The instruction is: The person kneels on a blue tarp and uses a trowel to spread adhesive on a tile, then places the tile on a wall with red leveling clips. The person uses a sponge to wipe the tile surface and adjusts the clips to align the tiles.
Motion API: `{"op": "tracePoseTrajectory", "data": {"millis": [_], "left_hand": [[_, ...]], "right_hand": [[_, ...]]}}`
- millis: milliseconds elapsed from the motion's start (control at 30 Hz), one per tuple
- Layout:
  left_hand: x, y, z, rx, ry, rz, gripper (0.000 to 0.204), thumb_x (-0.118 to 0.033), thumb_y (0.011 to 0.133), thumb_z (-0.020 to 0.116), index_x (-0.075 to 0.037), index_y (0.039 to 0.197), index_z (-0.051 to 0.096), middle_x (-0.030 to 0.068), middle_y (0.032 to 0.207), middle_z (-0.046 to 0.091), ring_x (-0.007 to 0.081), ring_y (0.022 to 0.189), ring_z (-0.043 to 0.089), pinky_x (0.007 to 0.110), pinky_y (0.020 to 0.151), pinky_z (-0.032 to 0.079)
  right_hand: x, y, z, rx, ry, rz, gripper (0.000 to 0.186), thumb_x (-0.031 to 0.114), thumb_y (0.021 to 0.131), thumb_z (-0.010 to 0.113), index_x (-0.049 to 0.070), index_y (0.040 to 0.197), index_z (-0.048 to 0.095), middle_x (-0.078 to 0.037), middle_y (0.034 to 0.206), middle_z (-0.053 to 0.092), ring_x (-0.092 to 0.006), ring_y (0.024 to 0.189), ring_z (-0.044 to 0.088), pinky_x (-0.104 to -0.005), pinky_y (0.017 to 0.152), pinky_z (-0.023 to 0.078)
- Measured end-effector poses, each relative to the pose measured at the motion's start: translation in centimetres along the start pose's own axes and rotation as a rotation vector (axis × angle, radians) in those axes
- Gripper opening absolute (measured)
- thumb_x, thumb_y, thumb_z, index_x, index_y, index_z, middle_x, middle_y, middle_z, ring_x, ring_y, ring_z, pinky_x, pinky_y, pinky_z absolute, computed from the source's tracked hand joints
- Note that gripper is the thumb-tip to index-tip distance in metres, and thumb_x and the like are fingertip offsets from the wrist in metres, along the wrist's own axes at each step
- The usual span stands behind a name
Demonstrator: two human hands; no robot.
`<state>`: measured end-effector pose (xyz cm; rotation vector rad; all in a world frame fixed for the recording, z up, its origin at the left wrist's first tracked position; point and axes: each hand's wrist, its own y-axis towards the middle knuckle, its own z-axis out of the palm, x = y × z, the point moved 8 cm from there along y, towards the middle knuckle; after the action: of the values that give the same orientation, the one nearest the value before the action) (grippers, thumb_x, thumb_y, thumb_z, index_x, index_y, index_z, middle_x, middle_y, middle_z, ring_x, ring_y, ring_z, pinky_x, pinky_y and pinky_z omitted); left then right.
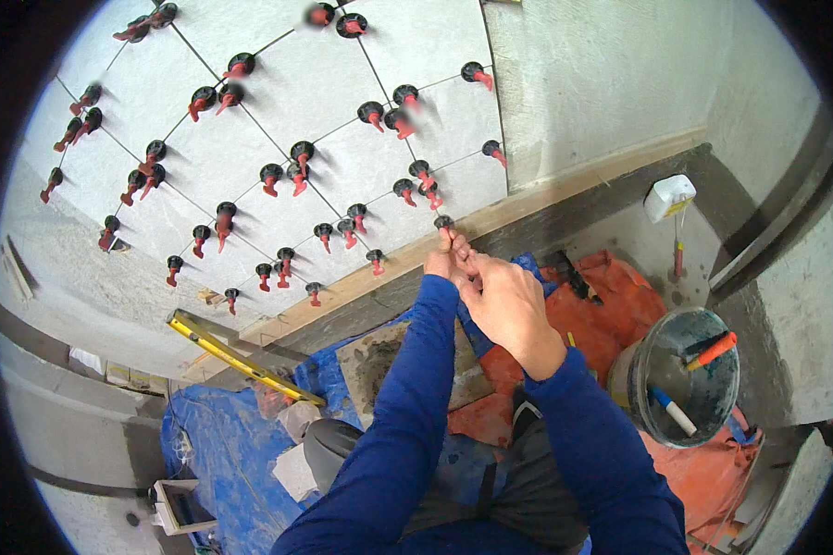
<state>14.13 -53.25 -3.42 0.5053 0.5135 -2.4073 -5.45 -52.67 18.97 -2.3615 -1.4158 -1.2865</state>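
Note:
Large pale tiles (pixel 319 88) cover the wall, with red-and-black tile levelling knobs (pixel 302 153) set along their joints. At the lower right edge of the tiling, my left hand (pixel 444 263) pinches the red handle of one tile levelling knob (pixel 442 222), its black cap pressed against the tile. My right hand (pixel 514 310) is closed right beside it, fingers bent in against the left hand. Its fingertips are partly hidden, so whether they hold anything cannot be seen.
A wooden batten (pixel 602 176) runs under the tiles. Nearby are a yellow spirit level (pixel 241 361), a blue sheet (pixel 222 444), an orange sheet (pixel 629 296), and a bucket (pixel 634 379) with orange- and blue-handled tools. A white box (pixel 668 197) with wires is on the right.

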Motion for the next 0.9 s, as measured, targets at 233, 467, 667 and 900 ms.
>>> {"op": "tracePoseTrajectory", "data": {"millis": [233,467,667,900], "left_hand": [[-4.4,-2.7,1.3,-0.39,1.144,0.484,0.042,-0.042,0.102,0.061,0.0,0.098,0.068,0.0075,0.075,0.067,0.0169,0.055,0.06,0.034,0.051,0.049],[-4.2,-1.8,1.0,-0.396,0.973,0.421,0.044,-0.039,0.101,0.059,0.003,0.091,0.069,0.0127,0.071,0.067,0.0192,0.055,0.062,0.037,0.052,0.05],[-4.7,-1.6,2.0,-0.554,1.368,0.476,0.057,-0.044,0.101,0.044,0.006,0.093,0.07,0.0287,0.081,0.069,0.04,0.069,0.068,0.051,0.066,0.051],[-3.9,-0.5,0.1,-0.684,1.384,0.631,0.059,-0.044,0.1,0.041,0.007,0.095,0.071,0.0327,0.088,0.068,0.046,0.081,0.067,0.054,0.075,0.05]], "right_hand": [[0.4,-0.3,0.5,0.037,0.0,-0.001,0.021,0.022,0.087,0.072,0.004,0.096,0.069,-0.019,0.087,0.072,-0.0399,0.082,0.071,-0.0484,0.072,0.056],[0.4,-0.2,1.3,0.088,-0.035,0.009,0.022,0.023,0.088,0.072,0.003,0.097,0.069,-0.019,0.094,0.073,-0.0416,0.086,0.07,-0.0498,0.075,0.056],[-0.3,-0.2,1.6,0.127,-0.035,-0.006,0.023,0.023,0.088,0.072,0.002,0.099,0.069,-0.019,0.097,0.073,-0.0416,0.088,0.07,-0.0498,0.077,0.056],[-0.5,-0.7,-0.1,0.118,-0.054,-0.003,0.023,0.024,0.088,0.072,0.003,0.096,0.069,-0.019,0.096,0.073,-0.0406,0.089,0.07,-0.0486,0.078,0.055]]}}
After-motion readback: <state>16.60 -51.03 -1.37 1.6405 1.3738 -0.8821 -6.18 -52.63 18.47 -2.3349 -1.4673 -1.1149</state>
